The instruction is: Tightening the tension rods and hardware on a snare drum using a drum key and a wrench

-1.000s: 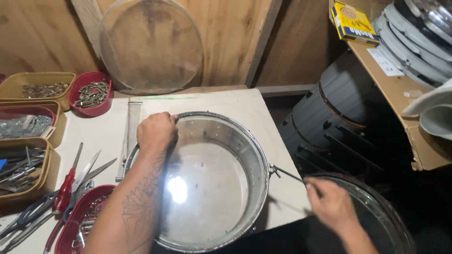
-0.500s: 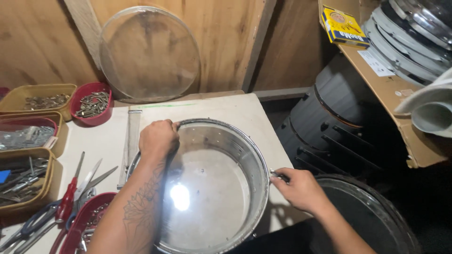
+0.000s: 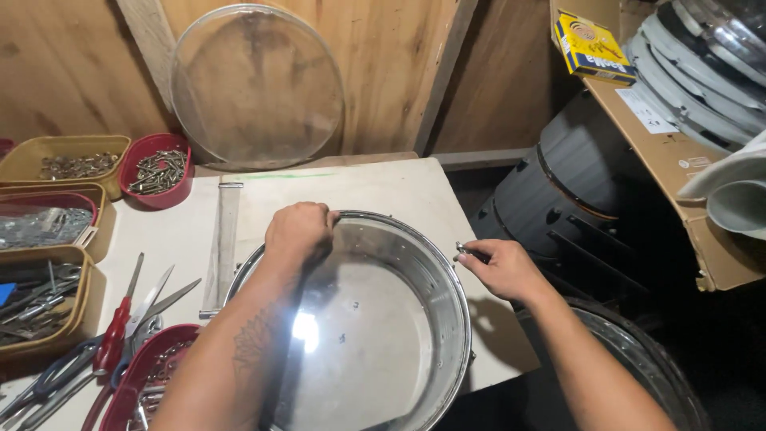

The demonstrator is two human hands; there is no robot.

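**Right hand now up at the drum's rim**

Your right hand (image 3: 501,268) has risen from the table edge, where it was a second ago, to the right side of the metal drum shell (image 3: 375,319); half a second ago it was already closing in. It now pinches a small metal rod (image 3: 465,252) between thumb and fingertips, the rod's end just beside the shell's outer wall; whether it touches the wall you cannot tell. Your left hand (image 3: 299,233) has stayed where it was, fingers curled shut over the far rim of the shell, clamped on it.

That shell is a shallow, shiny steel cylinder lying flat on the white table (image 3: 367,187), its open side up, with a bright reflection inside and a few small holes showing in its bottom. It sits between your two hands, directly under your left forearm, and overhangs the table's near edge.

Left of the shell, a long narrow strip (image 3: 224,239) lies on the table, then red-handled pliers (image 3: 116,327) and scissors (image 3: 155,299). A red bowl (image 3: 148,375) of small hardware sits at the near left, and a second red bowl of screws (image 3: 158,170) stands at the far left beside yellow trays (image 3: 48,263). A clear round drumhead (image 3: 257,84) leans against the wooden wall behind. To your right, dark drums (image 3: 574,191) stand on the floor beneath a cardboard shelf (image 3: 678,175) carrying a yellow box (image 3: 594,48).
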